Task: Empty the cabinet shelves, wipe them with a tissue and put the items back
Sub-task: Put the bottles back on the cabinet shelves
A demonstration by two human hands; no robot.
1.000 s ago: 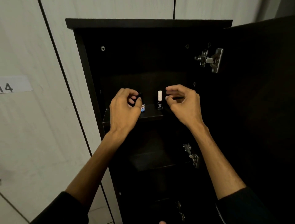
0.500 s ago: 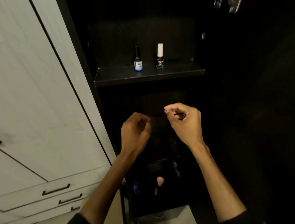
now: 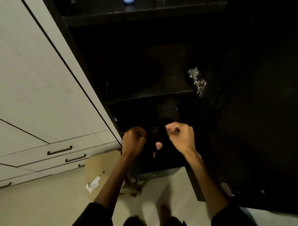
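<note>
The dark cabinet stands open. Its upper shelf [image 3: 145, 15] runs along the top of the view, with the foot of a small blue-labelled bottle [image 3: 129, 1] just showing on it. A middle shelf [image 3: 150, 95] looks bare in the dark. My left hand [image 3: 133, 142] and my right hand [image 3: 180, 137] hang in front of the lowest compartment, both with fingers curled and nothing visible in them. Between them, two small pink things [image 3: 159, 145] show in the dark compartment. A crumpled white tissue [image 3: 93, 183] lies on the floor below.
The open cabinet door [image 3: 258, 113] fills the right side, with a metal hinge [image 3: 197, 81] on it. White drawers with dark handles [image 3: 59, 150] are on the left. A cardboard sheet [image 3: 100, 166] lies on the pale floor under the tissue.
Both hands left the two small bottles on the upper shelf and dropped to the lowest compartment. The view tilted down to the floor.
</note>
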